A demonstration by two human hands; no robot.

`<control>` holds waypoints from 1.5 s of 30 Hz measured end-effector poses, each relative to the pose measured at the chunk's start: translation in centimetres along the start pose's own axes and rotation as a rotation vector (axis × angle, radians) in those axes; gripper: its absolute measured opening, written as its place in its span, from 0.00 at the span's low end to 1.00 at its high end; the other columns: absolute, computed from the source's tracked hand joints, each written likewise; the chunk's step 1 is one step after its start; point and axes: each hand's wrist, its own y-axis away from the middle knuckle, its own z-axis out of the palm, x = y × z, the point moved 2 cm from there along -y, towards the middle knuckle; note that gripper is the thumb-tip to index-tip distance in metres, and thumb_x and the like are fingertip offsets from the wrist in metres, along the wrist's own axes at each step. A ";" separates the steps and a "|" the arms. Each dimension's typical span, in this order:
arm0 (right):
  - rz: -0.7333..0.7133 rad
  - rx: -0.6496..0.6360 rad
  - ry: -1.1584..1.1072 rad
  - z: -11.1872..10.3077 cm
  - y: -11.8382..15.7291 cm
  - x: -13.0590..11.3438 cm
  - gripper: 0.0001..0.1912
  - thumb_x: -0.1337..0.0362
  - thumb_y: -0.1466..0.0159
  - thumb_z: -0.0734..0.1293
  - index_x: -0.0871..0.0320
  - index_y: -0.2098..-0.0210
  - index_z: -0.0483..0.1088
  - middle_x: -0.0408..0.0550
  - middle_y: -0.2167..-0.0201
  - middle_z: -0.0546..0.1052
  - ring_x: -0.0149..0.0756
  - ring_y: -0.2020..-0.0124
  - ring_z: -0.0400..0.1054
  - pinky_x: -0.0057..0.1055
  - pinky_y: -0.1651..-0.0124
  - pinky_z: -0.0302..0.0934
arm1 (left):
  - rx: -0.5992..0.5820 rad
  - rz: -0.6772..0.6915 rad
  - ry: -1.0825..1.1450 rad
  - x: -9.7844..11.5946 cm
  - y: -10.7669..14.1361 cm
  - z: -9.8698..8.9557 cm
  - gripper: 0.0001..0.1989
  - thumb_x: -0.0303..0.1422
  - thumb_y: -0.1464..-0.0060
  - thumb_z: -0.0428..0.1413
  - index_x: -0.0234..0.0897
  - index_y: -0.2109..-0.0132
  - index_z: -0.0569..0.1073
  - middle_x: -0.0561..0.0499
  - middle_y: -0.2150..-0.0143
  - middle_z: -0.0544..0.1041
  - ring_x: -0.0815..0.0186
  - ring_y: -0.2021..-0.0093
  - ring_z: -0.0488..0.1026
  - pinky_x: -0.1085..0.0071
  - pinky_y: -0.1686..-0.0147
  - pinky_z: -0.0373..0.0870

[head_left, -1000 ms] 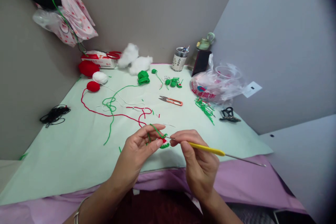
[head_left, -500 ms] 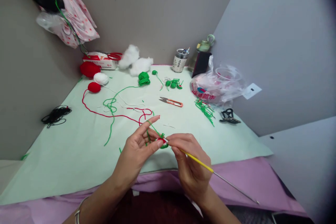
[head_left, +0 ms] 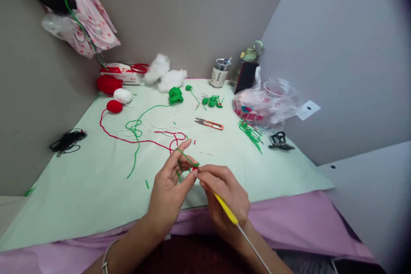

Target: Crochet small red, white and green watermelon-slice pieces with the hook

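My left hand (head_left: 171,184) pinches a small red and green crochet piece (head_left: 194,168) between thumb and fingers, its index finger raised with green yarn (head_left: 184,154) running over it. Most of the piece is hidden by the fingers. In my right hand (head_left: 226,192) is a crochet hook with a yellow grip (head_left: 226,209) and a long metal shaft that slants down to the lower right. The hook's working tip meets the piece, covered by my fingers. Red yarn (head_left: 144,141) and loose green strands lie on the table just beyond my left hand.
Thread snips (head_left: 209,123) lie mid-table. Beyond them sit a green yarn ball (head_left: 175,96), small green crocheted pieces (head_left: 212,102) and white stuffing (head_left: 171,80). Red yarn balls (head_left: 114,106) and black cord (head_left: 68,141) are leftward; a plastic bag (head_left: 263,105), green strands (head_left: 250,136) and a black clip (head_left: 280,141) rightward.
My right hand has shifted slightly left and turned, so the hook's shaft points more steeply down. The crochet piece is turned and more covered by the fingers.
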 end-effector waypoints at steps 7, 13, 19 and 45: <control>0.168 0.178 -0.237 0.8 0.1 0.9 0.16 0.77 0.30 0.67 0.52 0.52 0.79 0.50 0.58 0.81 0.36 0.58 0.78 0.31 0.58 0.76 | -0.075 -0.139 0.224 -0.3 -0.2 -0.1 0.32 0.31 0.44 0.70 0.50 0.34 0.74 0.56 0.58 0.78 0.70 0.55 0.75 0.75 0.51 0.72; 0.287 0.175 -0.414 0.5 -0.4 1.3 0.13 0.74 0.28 0.66 0.52 0.56 0.80 0.45 0.62 0.82 0.34 0.58 0.77 0.30 0.55 0.74 | -0.062 -0.167 0.237 0.4 0.1 -0.3 0.31 0.31 0.45 0.71 0.50 0.36 0.76 0.57 0.60 0.78 0.70 0.57 0.75 0.74 0.51 0.72; 0.339 0.164 -0.463 0.7 -0.1 1.7 0.12 0.71 0.28 0.67 0.50 0.56 0.82 0.45 0.60 0.83 0.34 0.56 0.77 0.29 0.54 0.73 | -0.133 -0.225 0.279 0.2 0.2 0.2 0.32 0.32 0.45 0.72 0.48 0.35 0.76 0.55 0.62 0.78 0.67 0.57 0.74 0.71 0.51 0.71; -0.014 0.212 -0.079 -1.9 1.5 0.5 0.16 0.75 0.29 0.64 0.54 0.48 0.78 0.53 0.57 0.84 0.39 0.56 0.82 0.34 0.59 0.79 | -0.014 0.149 -0.091 0.9 0.4 1.7 0.25 0.28 0.44 0.67 0.46 0.40 0.78 0.56 0.67 0.78 0.65 0.61 0.75 0.69 0.54 0.73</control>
